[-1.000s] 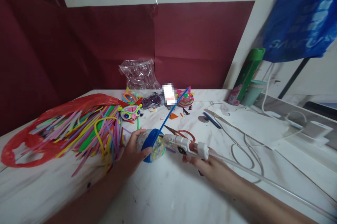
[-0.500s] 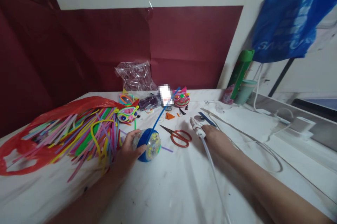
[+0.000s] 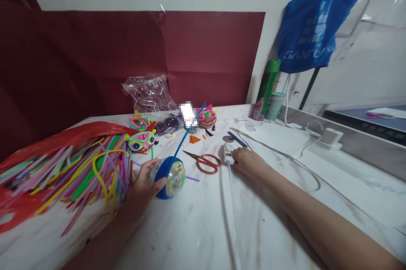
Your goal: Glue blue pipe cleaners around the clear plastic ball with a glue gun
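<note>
My left hand (image 3: 146, 179) is wrapped around a clear round ornament (image 3: 175, 173) with a wide blue band and yellow-green bits on its side. From the band a long blue pipe cleaner (image 3: 185, 135) sticks up toward the back. My right hand (image 3: 248, 160) has its fingers curled against the right side of a small white glue gun (image 3: 227, 153); its cord runs toward me, and the fingertips are partly hidden. Between the hands, red-handled scissors (image 3: 207, 163) lie on the table, blades pointing back-left. A purple pipe cleaner (image 3: 192, 179) lies beside the ornament.
At left, a red bag (image 3: 79, 128) spills many coloured pipe cleaners (image 3: 85, 168). A lion-like face (image 3: 141, 140) and a pink face ornament (image 3: 207, 117) sit behind. Loose cable (image 3: 285, 155) curves at right. A green spray can (image 3: 268, 84) and cup (image 3: 275, 106) stand at the back right.
The view has turned right, so everything shifts left in the picture. The glue gun has turned more upright in the picture, with my right hand now at its right side. My left hand keeps the ornament.
</note>
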{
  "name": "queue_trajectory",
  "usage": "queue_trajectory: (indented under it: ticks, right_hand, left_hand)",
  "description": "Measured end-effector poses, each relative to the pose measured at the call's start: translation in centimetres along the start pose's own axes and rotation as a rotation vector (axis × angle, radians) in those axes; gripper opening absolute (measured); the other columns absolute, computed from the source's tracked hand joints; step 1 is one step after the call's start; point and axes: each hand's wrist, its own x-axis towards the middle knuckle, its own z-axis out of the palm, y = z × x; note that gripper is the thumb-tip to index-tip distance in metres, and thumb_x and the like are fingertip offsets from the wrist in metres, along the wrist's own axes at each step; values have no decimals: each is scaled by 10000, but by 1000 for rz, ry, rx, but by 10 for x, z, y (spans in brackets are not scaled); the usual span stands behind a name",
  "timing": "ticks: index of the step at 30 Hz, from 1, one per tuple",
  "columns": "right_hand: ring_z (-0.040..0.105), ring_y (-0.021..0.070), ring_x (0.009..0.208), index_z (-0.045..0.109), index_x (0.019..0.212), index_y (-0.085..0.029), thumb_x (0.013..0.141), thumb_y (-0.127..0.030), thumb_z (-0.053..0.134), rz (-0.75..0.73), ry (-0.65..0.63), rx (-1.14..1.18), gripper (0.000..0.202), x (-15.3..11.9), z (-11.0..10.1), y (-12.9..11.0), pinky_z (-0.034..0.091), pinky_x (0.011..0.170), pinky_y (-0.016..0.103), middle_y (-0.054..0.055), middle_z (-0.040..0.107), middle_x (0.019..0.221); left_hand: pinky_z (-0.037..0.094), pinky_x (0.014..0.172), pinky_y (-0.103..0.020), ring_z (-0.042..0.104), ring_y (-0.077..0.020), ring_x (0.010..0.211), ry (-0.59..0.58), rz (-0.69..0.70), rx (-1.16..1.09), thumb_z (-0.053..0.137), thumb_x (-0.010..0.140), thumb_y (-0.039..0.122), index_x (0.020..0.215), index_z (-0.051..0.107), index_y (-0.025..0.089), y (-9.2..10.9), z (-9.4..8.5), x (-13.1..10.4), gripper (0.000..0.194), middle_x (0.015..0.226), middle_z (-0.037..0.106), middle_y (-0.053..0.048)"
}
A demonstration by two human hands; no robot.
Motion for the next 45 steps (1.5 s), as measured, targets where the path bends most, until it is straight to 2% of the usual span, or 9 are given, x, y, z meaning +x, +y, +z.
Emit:
queue_trajectory:
  ticks: [6,8,11,13,16,19,23,30,45]
  right_hand:
    - [653,239,826,674,875,-155,776,-258,625,-97,-1,31,151,-4,-18,11,471,703,301,108,698,873]
    - [633,247,912,656,962,-153,851,-238,545,-192,173,68,178,-13,-31,-1,476,790,346,127,689,939]
    - [610,242,968,621,1009,-167,913,-202,469,-586,660,235,183,-34,-49,-41,479,851,401,121,685,934]
    - [581,241,1057,585,1098,-176,919,-173,460,-783,809,263,218,-45,-56,-74,459,910,432,124,670,1052]
    - [550,250,1121,572,1114,-169,935,-217,471,-804,812,215,211,-51,-57,-112,407,977,464,125,659,1121]
    - [605,209,878,600,982,-162,946,-222,464,-753,769,276,152,-47,-47,-125,433,876,423,87,694,875]
    - [589,192,752,597,895,-169,934,-219,499,-646,767,481,116,-44,-33,-123,424,731,356,68,673,779]
    - [618,196,764,600,861,-182,919,-249,534,-569,700,680,111,-47,-29,-126,421,751,348,60,679,775]
    - [589,201,721,594,824,-181,871,-248,616,-530,651,708,85,-47,-17,-127,430,697,333,58,640,746]
  left_hand:
    - [464,903,-392,563,-291,1118,-39,102,-20,687,654,340,1184,495,200,-7,3,-5,581,1180,588,-99]
    - [461,920,-403,572,-291,1109,-47,136,-9,693,656,325,1190,504,200,-4,3,-10,580,1180,596,-97]
    - [445,955,-419,564,-300,1130,-55,191,20,712,639,295,1197,512,196,3,3,-17,601,1189,601,-103]
    - [416,995,-434,530,-310,1178,-74,240,41,715,630,277,1200,506,190,7,4,-21,614,1217,585,-111]
    - [349,1057,-463,473,-318,1237,-101,309,89,698,629,266,1193,499,183,10,6,-24,603,1267,544,-119]
    - [336,1061,-475,473,-320,1225,-111,311,107,686,622,259,1174,496,184,13,7,-26,588,1259,539,-118]
    - [354,1048,-467,497,-314,1200,-135,274,95,689,618,259,1178,483,190,15,6,-25,601,1239,549,-113]
    - [340,1053,-474,474,-323,1219,-184,247,80,689,618,292,1189,466,177,15,8,-25,623,1261,522,-129]
    - [302,1074,-483,421,-326,1272,-221,313,126,708,643,292,1194,481,200,7,9,-25,602,1309,494,-132]
